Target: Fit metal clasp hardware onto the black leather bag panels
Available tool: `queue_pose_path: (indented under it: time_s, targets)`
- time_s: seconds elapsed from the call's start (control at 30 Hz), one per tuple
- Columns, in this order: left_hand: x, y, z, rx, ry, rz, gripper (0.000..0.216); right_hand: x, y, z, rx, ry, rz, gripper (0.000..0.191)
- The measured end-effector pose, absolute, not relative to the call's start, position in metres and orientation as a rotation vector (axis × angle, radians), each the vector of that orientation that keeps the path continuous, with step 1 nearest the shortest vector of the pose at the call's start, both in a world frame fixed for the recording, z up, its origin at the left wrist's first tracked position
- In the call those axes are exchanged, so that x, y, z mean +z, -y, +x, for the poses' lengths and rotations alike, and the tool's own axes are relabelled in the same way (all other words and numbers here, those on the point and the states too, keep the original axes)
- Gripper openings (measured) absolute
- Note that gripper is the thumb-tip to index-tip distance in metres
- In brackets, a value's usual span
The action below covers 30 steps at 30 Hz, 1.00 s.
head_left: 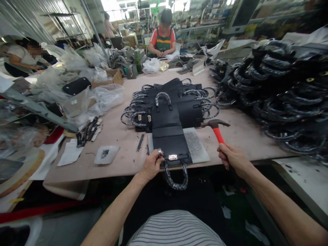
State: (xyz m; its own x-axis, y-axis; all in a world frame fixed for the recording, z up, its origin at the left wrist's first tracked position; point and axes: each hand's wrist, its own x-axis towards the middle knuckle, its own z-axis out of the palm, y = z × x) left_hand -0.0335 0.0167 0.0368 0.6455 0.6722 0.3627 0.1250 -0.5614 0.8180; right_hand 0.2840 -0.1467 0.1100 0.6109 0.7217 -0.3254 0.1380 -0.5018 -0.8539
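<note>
A flat black bag panel (169,136) with a metal clasp (173,157) lies on a grey slab (194,145) at the table's near edge. Its wrapped handle (176,177) hangs over the edge. My left hand (151,165) is closed, pinching a small metal punch (160,152) upright on the panel just left of the clasp. My right hand (232,157) grips the red handle of a hammer (216,128), whose head is raised to the right of the slab.
More black bag panels (176,99) are stacked behind the slab. A large heap of black handled bags (282,89) fills the right side. Small tools (88,131), paper and plastic bags (102,99) lie on the left. Other people work at the far end and left.
</note>
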Motion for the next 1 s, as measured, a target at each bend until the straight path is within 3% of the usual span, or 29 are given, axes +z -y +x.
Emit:
queue_pose_path:
  time_s: [0.2, 0.33, 0.47, 0.57, 0.83, 1.0]
  targets:
    - [0.044, -0.017, -0.034, 0.857, -0.645, 2.093, 0.015, 0.074, 0.146, 0.341, 0.440, 0.666, -2.417, 0.027]
    - [0.048, -0.017, -0.032, 0.850, -0.652, 2.100, 0.013, 0.077, 0.128, 0.313, 0.051, 1.184, -2.344, 0.045]
    - [0.048, -0.016, -0.033, 0.849, -0.693, 2.128, 0.012, 0.079, 0.101, 0.235, 0.162, 1.779, -1.853, 0.056]
    - [0.045, -0.015, -0.034, 0.850, -0.704, 2.159, 0.012, 0.070, 0.086, 0.189, 0.237, 1.998, -1.794, 0.062]
    - [0.043, -0.025, -0.042, 1.029, -0.900, 1.532, 0.017, 0.050, 0.077, 0.173, 0.270, 2.017, -1.862, 0.068]
    - [0.060, -0.025, -0.041, 1.005, -0.856, 1.662, 0.020, 0.053, 0.081, 0.188, 0.399, 1.901, -1.714, 0.067]
